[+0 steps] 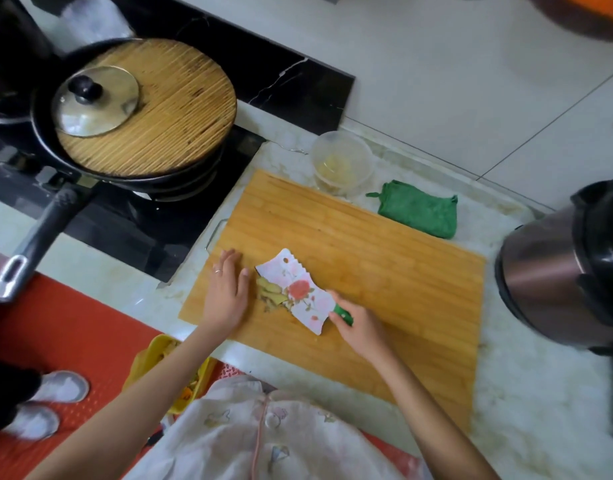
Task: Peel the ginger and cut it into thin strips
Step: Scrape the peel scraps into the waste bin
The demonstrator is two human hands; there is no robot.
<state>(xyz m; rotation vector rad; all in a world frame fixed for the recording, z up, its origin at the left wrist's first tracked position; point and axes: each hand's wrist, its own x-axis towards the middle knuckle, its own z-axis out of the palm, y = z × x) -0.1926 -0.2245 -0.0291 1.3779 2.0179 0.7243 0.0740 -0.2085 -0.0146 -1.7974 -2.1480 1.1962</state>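
left hand (225, 292): fingers straight and close together, lying flat on the cutting board (384, 258); thumb tip just beside the ginger (268, 288); thin ring (217, 271) on one finger.
right hand (358, 329): fingers curled round the green handle of the knife (300, 289).
knife: broad cleaver shape; white blade printed with pink roses; wavy far end with a small hole; blade leans over the ginger.
ginger: pale yellow, lumpy pieces with brownish scraps; near the board's front left, between left thumb and blade, partly hidden by the blade; how far it is peeled cannot be told.
cutting board: rectangular, honey-coloured bamboo strips, on a pale marbled counter (506, 393).
tub (343, 161): round, clear plastic, yellowish bits inside, at the board's far edge.
cloth (419, 213): green, nubbly, folded, beside the tub.
jug (540, 268): brushed steel, black top, right of the board.
frying pan (45, 233): black, long handle, on the hob; covered by a round slatted bamboo mat (166, 116) with a glass lid (95, 100) on top.
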